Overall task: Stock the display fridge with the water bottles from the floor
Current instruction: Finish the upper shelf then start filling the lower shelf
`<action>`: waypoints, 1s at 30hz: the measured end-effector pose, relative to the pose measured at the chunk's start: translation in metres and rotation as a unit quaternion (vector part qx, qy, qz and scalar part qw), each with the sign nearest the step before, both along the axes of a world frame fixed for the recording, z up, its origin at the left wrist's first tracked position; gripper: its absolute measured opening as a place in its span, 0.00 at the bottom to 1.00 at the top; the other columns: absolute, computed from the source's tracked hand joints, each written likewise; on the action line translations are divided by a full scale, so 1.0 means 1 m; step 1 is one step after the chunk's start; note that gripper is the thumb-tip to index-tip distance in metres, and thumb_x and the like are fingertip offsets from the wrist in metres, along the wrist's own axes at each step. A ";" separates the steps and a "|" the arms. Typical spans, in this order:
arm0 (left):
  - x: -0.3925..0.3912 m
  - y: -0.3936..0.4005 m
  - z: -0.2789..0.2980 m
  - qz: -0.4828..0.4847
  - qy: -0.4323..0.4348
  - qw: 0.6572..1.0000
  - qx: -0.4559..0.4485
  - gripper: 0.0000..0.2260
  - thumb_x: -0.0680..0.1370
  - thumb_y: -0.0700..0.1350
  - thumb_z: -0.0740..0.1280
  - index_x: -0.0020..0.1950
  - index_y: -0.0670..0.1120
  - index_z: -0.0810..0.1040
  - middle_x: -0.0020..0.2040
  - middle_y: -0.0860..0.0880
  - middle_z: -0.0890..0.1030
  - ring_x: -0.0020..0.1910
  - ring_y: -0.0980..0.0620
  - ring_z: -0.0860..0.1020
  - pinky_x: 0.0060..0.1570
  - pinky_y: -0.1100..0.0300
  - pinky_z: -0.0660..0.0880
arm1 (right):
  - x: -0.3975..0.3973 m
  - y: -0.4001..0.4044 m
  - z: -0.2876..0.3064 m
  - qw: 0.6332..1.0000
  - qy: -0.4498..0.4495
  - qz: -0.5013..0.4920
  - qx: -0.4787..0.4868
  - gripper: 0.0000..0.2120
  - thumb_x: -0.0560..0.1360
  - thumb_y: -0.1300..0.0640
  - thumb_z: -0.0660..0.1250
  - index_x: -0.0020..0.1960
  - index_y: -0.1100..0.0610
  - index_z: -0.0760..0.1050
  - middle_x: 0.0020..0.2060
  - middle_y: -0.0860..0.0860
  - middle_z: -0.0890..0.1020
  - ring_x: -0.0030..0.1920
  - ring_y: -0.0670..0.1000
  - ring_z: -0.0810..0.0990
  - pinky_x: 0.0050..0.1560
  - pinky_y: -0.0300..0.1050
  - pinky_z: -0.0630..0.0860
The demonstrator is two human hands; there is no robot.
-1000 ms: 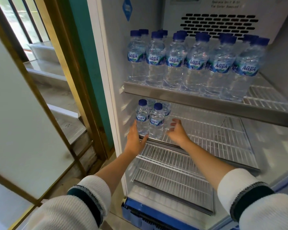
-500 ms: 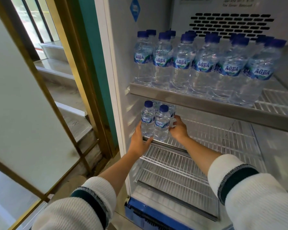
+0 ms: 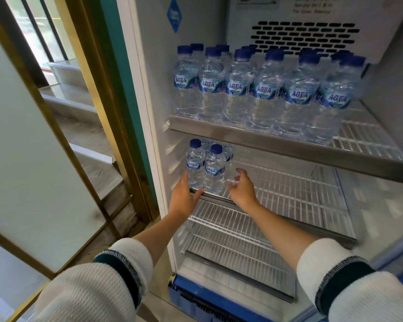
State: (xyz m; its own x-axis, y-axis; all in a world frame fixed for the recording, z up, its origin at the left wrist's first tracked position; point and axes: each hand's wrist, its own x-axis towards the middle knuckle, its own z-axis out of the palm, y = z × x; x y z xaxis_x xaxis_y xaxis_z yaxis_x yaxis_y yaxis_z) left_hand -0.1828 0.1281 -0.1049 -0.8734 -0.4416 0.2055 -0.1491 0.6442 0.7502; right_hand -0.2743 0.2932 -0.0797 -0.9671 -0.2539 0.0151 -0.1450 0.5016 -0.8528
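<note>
Head view, bottles at shelf left front edge, right side bare

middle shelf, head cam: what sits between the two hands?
In the head view, two front water bottles stand between the left hand and the right hand, with more bottles behind. The left hand touches the leftmost bottle; the right hand is open, just clear.

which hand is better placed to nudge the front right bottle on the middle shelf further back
Right, probably. The right hand is open beside that bottle, while the left hand is by the other front bottle.
</note>
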 end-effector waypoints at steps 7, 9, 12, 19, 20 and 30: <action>0.037 0.015 -0.013 0.007 0.041 0.998 -0.048 0.32 0.78 0.50 0.68 0.77 0.45 0.58 0.74 0.45 0.66 0.73 0.48 0.65 0.72 0.50 0.63 | 0.043 0.019 -0.016 0.971 0.234 0.028 0.047 0.21 0.75 0.62 0.66 0.66 0.59 0.68 0.60 0.56 0.75 0.63 0.56 0.72 0.65 0.54 0.69; 0.059 0.018 -0.018 0.012 0.039 0.997 -0.059 0.30 0.78 0.49 0.68 0.76 0.45 0.59 0.74 0.45 0.66 0.73 0.48 0.64 0.73 0.53 0.61 | 0.058 0.018 -0.019 0.952 0.295 0.056 0.064 0.19 0.73 0.63 0.66 0.64 0.58 0.70 0.59 0.54 0.75 0.63 0.55 0.72 0.66 0.54 0.67; 0.097 0.016 -0.029 0.047 -0.001 0.996 -0.076 0.30 0.79 0.49 0.67 0.77 0.43 0.59 0.76 0.45 0.63 0.76 0.47 0.59 0.76 0.51 0.56 | 0.081 0.009 -0.027 0.920 0.351 0.142 0.101 0.18 0.72 0.63 0.65 0.62 0.58 0.72 0.59 0.53 0.76 0.62 0.55 0.72 0.66 0.52 0.65; 0.227 -0.021 -0.050 0.109 -0.119 0.983 -0.092 0.32 0.78 0.47 0.68 0.78 0.49 0.57 0.79 0.50 0.56 0.79 0.51 0.48 0.77 0.48 0.46 | 0.170 -0.031 -0.049 0.884 0.296 0.285 0.224 0.27 0.77 0.52 0.64 0.73 0.58 0.62 0.72 0.55 0.66 0.74 0.55 0.61 0.74 0.56 0.54; 0.247 -0.030 -0.055 0.109 -0.136 0.980 -0.100 0.32 0.78 0.47 0.67 0.78 0.50 0.56 0.79 0.50 0.55 0.79 0.51 0.47 0.77 0.49 0.44 | 0.183 -0.037 -0.052 0.881 0.284 0.293 0.239 0.29 0.78 0.50 0.63 0.74 0.58 0.60 0.74 0.55 0.64 0.75 0.55 0.59 0.75 0.56 0.52; 0.522 -0.107 -0.105 0.097 -0.287 0.937 -0.176 0.35 0.79 0.55 0.63 0.80 0.48 0.48 0.80 0.47 0.46 0.78 0.47 0.40 0.75 0.42 0.38 | 0.395 -0.119 -0.103 0.859 0.191 0.349 0.321 0.41 0.78 0.34 0.52 0.79 0.58 0.43 0.78 0.55 0.45 0.78 0.54 0.43 0.76 0.57 0.43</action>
State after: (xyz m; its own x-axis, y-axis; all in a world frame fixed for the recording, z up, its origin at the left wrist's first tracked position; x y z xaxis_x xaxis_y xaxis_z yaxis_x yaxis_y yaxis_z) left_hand 0.3390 0.0209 -0.2095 -0.7950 -0.5964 -0.1110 -0.6026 0.7553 0.2577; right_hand 0.1206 0.1738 -0.1832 -0.5306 -0.8453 -0.0627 -0.8102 0.5275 -0.2557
